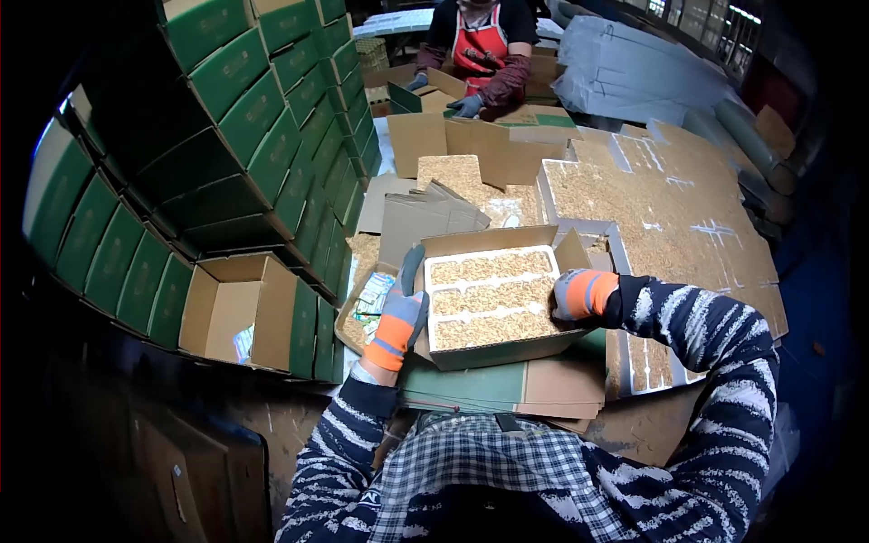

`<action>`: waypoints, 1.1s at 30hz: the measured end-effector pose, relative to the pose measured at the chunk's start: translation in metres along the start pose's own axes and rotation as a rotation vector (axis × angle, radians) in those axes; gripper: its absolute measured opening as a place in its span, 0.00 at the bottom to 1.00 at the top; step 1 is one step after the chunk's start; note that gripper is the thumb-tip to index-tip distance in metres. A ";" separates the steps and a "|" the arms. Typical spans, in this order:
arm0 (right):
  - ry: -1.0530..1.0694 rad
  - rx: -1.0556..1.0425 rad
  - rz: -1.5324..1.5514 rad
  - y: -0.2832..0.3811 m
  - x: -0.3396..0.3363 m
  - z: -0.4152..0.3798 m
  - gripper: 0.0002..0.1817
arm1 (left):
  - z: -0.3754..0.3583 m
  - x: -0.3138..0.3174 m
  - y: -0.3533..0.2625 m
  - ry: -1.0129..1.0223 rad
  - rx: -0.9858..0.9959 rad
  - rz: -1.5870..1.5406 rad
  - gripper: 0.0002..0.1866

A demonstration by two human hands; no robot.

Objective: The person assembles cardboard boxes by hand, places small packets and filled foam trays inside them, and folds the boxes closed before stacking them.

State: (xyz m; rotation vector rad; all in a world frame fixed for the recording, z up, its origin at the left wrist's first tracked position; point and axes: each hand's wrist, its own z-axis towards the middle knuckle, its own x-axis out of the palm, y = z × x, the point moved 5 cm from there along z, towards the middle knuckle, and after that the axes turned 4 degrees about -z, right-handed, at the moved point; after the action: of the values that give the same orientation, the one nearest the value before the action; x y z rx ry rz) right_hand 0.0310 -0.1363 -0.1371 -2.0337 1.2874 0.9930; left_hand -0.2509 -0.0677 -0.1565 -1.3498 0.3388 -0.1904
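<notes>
In front of me an open cardboard box [507, 351] holds a white tray [490, 282] with rows of tan, grainy filling. My left hand [399, 312], in a grey and orange glove, lies along the box's left side, fingers stretched upward. At the right end of the tray, inside the box's rim, is my right hand [582, 295] in a matching glove. Its fingers are curled at the tray's edge, their tips hidden. Beneath the box lie flat green and brown cartons [489, 387]. Left of my left hand, a shallow container [349, 328] holds printed packets [372, 295].
Stacked green boxes [262, 118] rise on the left, above an open box [214, 308] with a packet inside. Filled trays [665, 204] cover the right side. A co-worker in a red apron [478, 50] handles cartons across the table. Loose cardboard [425, 217] lies ahead.
</notes>
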 end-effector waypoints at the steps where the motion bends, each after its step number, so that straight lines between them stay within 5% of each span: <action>1: -0.009 -0.011 -0.029 0.005 -0.012 0.000 0.18 | 0.001 -0.002 -0.002 -0.012 0.018 0.001 0.37; 6: -0.094 0.074 -0.267 0.057 -0.127 -0.014 0.21 | 0.006 0.005 0.010 -0.068 -0.017 -0.078 0.36; 10: -0.612 0.050 0.028 -0.007 -0.197 0.104 0.29 | 0.008 0.034 0.006 -0.083 0.087 0.232 0.32; 12: -0.736 0.087 0.139 -0.044 -0.193 0.190 0.38 | 0.007 0.038 -0.004 -0.104 0.077 0.102 0.31; 15: -0.719 0.322 0.238 -0.087 -0.134 0.321 0.43 | -0.004 0.029 0.001 -0.164 0.009 -0.074 0.30; 16: -0.706 0.302 0.241 -0.093 -0.130 0.332 0.43 | -0.006 0.023 0.016 -0.216 0.011 -0.383 0.29; 17: -0.525 0.214 0.218 -0.097 -0.123 0.344 0.38 | -0.008 0.016 0.034 -0.262 0.019 -0.695 0.28; 18: -0.345 0.134 0.191 -0.095 -0.117 0.349 0.35 | -0.010 -0.004 0.068 -0.347 -0.041 -0.570 0.27; 20: -0.419 0.198 0.210 -0.086 -0.145 0.304 0.29 | -0.009 -0.044 0.115 -0.520 0.006 0.097 0.21; 21: -0.526 0.278 0.185 -0.089 -0.153 0.289 0.28 | -0.009 -0.068 0.140 -0.565 -0.134 0.338 0.19; 24: -0.696 0.348 0.294 -0.131 -0.166 0.272 0.24 | -0.001 -0.102 0.193 -0.551 -0.251 0.757 0.21; 30: -0.645 0.270 0.431 -0.209 -0.158 0.224 0.22 | 0.029 -0.104 0.226 -0.382 -0.427 0.865 0.15; 33: -1.122 0.190 0.520 -0.215 -0.176 0.130 0.19 | 0.036 -0.112 0.238 -0.317 -0.480 0.772 0.09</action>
State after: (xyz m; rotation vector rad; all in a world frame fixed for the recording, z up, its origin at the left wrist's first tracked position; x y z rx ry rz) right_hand 0.1397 0.1396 -0.0611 -0.6885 1.1479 1.7756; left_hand -0.3580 0.0527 -0.3673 -1.5879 0.6346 0.7831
